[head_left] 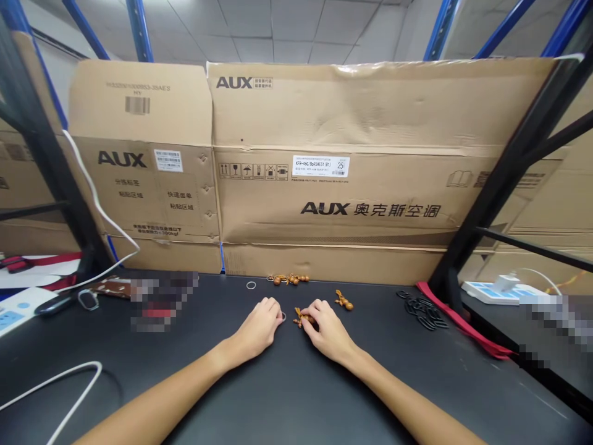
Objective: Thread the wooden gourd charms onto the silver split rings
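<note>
Working low on black tabletop (217, 395), L hand (254, 327) was curled narrow at small metal ring (283, 316), R hand (328, 330) touched wooden bead charm (302, 317); holds unclear.

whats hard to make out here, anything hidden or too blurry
All in the head view:
left hand hides part of the small ring
right hand covers part of the wooden charm
left pixelated patch blurs what lies there
right pixelated patch likewise
black rings too small to count
</note>
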Action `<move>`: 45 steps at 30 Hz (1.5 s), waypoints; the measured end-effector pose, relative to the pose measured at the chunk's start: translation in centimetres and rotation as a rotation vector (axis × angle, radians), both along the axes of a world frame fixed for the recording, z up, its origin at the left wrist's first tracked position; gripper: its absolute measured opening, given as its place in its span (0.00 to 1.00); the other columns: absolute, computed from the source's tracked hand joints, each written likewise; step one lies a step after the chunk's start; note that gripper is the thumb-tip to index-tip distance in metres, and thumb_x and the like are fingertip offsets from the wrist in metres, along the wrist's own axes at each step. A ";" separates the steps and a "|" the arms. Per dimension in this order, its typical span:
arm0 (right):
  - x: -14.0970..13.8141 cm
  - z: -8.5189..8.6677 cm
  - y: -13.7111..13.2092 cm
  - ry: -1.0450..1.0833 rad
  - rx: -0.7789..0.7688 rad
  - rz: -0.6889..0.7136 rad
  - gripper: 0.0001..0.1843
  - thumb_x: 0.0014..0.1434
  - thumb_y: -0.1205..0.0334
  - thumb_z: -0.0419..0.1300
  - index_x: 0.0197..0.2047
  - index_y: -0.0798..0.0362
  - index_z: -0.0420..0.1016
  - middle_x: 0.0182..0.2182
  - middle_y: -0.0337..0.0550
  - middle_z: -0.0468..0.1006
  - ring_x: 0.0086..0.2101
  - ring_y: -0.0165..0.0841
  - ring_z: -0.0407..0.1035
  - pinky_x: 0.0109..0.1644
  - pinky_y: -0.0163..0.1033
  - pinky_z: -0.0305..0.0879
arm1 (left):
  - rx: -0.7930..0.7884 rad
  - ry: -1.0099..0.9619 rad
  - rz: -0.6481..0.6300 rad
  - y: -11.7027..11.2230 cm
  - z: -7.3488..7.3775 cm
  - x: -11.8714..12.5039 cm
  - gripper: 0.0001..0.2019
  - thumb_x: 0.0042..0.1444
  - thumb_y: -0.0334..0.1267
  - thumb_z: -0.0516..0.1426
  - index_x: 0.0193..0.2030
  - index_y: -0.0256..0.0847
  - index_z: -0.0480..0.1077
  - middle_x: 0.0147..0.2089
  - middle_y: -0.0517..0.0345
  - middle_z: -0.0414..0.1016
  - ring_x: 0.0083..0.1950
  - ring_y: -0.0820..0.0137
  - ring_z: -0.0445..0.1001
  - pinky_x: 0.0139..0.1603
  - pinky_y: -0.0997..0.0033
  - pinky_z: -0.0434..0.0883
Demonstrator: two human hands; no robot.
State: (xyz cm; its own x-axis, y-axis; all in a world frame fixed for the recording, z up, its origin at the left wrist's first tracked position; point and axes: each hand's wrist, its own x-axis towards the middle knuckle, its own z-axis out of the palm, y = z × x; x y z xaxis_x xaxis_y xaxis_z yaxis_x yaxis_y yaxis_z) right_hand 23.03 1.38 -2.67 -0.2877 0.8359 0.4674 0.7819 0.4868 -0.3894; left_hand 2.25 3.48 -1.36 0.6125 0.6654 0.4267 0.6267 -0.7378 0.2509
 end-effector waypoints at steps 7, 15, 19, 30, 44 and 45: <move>0.0 0.3 0.0 0.090 -0.029 0.054 0.06 0.60 0.66 0.53 0.32 0.52 0.69 0.32 0.42 0.71 0.36 0.35 0.65 0.41 0.40 0.64 | -0.171 -0.192 -0.054 -0.1 -0.3 0.2 0.09 0.66 0.35 0.44 0.37 0.41 0.62 0.39 0.55 0.70 0.40 0.67 0.69 0.44 0.66 0.67; -0.7 0.8 -0.6 0.311 -0.154 0.121 0.06 0.59 0.62 0.54 0.32 0.52 0.70 0.28 0.39 0.75 0.30 0.32 0.68 0.35 0.36 0.64 | -0.307 -0.263 -0.030 -0.8 0.2 0.7 0.10 0.66 0.39 0.43 0.37 0.42 0.61 0.39 0.55 0.72 0.40 0.67 0.72 0.43 0.66 0.67; -0.9 1.5 -1.1 0.423 -0.229 0.185 0.08 0.60 0.59 0.54 0.32 0.52 0.71 0.26 0.37 0.76 0.27 0.30 0.69 0.33 0.35 0.63 | -0.315 -0.260 -0.016 -1.2 0.4 1.0 0.11 0.66 0.40 0.44 0.36 0.42 0.62 0.38 0.55 0.73 0.40 0.66 0.72 0.42 0.67 0.67; -1.3 1.7 -1.5 0.522 -0.286 0.252 0.07 0.60 0.59 0.56 0.33 0.52 0.70 0.23 0.36 0.76 0.25 0.30 0.69 0.30 0.33 0.60 | -0.403 -0.346 -0.007 -1.9 0.8 1.6 0.12 0.65 0.41 0.46 0.33 0.40 0.65 0.31 0.60 0.72 0.33 0.70 0.70 0.35 0.72 0.64; -1.1 1.3 -1.2 0.564 -0.305 0.296 0.07 0.61 0.58 0.57 0.34 0.52 0.68 0.26 0.37 0.75 0.27 0.30 0.70 0.31 0.34 0.62 | -0.466 -0.395 -0.020 -1.7 1.3 1.6 0.14 0.60 0.44 0.53 0.28 0.37 0.70 0.28 0.61 0.73 0.29 0.72 0.66 0.32 0.76 0.61; -1.1 1.3 -1.2 0.564 -0.305 0.299 0.07 0.61 0.58 0.56 0.34 0.52 0.68 0.26 0.37 0.75 0.27 0.30 0.70 0.31 0.34 0.62 | -0.466 -0.394 -0.016 -1.7 1.3 1.6 0.14 0.59 0.44 0.53 0.28 0.37 0.71 0.28 0.60 0.73 0.29 0.72 0.66 0.31 0.76 0.61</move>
State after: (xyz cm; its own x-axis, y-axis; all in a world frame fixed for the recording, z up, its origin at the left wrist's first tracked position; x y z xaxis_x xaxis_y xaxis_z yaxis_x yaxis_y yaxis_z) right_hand 21.94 0.21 -1.42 -0.3082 0.8762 0.3704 0.2707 0.4541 -0.8489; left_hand 3.80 1.77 -0.04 0.4789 0.8288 0.2894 0.4111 -0.5030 0.7603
